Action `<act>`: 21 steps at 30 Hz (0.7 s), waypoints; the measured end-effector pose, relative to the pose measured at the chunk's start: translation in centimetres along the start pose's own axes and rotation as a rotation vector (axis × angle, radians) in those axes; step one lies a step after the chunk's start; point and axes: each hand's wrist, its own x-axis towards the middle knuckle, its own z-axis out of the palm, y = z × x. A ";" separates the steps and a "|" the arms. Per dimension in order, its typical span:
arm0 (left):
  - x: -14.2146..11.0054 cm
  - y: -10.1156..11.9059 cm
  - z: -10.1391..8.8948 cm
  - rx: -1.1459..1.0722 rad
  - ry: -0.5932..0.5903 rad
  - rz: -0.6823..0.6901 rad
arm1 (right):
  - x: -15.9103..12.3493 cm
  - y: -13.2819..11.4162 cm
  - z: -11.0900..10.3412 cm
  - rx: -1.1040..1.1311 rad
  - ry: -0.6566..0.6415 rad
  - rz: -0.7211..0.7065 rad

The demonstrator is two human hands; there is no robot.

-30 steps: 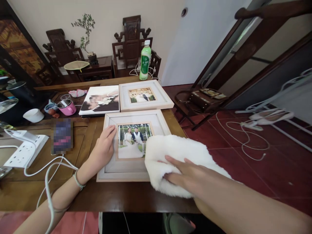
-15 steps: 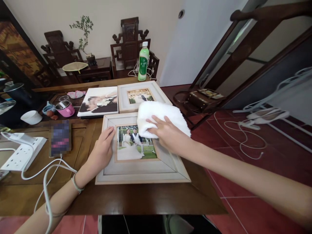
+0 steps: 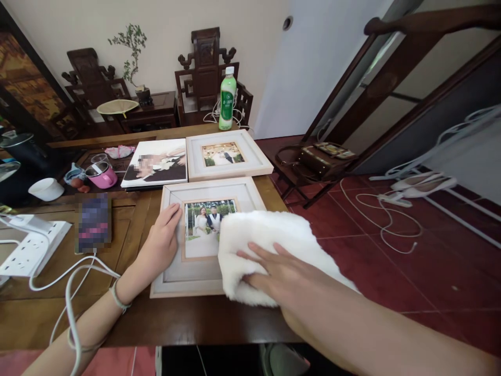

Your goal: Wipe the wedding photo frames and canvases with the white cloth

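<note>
A white picture frame [image 3: 183, 286] with a wedding photo [image 3: 202, 235] lies flat near the front edge of the wooden table [image 3: 188, 324]. My left hand [image 3: 165, 235] grips the frame's left side, fingers together along its border. Under my right hand [image 3: 274, 271], a fluffy white cloth [image 3: 270, 230] covers the frame's right side and lower right corner. The fingers of that hand press into the cloth, thumb tucked in a fold. Part of the photo is hidden beneath the cloth.
Behind lie a second picture frame [image 3: 254, 166] and a photo album [image 3: 156, 162]. A green bottle [image 3: 226, 99] stands at the back edge. To the left are a pink cup [image 3: 102, 176], a white cup [image 3: 46, 189], a phone [image 3: 94, 223] and a power strip [image 3: 35, 250] with cables.
My right hand has drawn the white cloth down toward me, from the frame's upper right to its lower right. More of the rear frame shows. My left hand keeps its hold.
</note>
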 end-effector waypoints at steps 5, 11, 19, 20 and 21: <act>-0.2 0.0 -0.2 -0.022 -0.023 -0.001 | 4.6 3.4 -1.7 -0.123 0.040 0.065; -0.4 -0.4 -0.1 -0.011 -0.012 -0.001 | 9.4 7.3 -1.4 -0.295 0.165 0.067; -0.1 -0.3 0.0 -0.001 -0.004 0.026 | 5.9 3.0 -2.0 -0.292 -0.021 0.028; 0.0 -0.3 0.0 -0.006 0.000 0.028 | 5.1 2.0 -2.2 -0.258 -0.057 0.028; 0.0 -0.3 0.1 -0.012 0.006 0.029 | 4.3 1.1 -2.4 -0.220 -0.091 0.023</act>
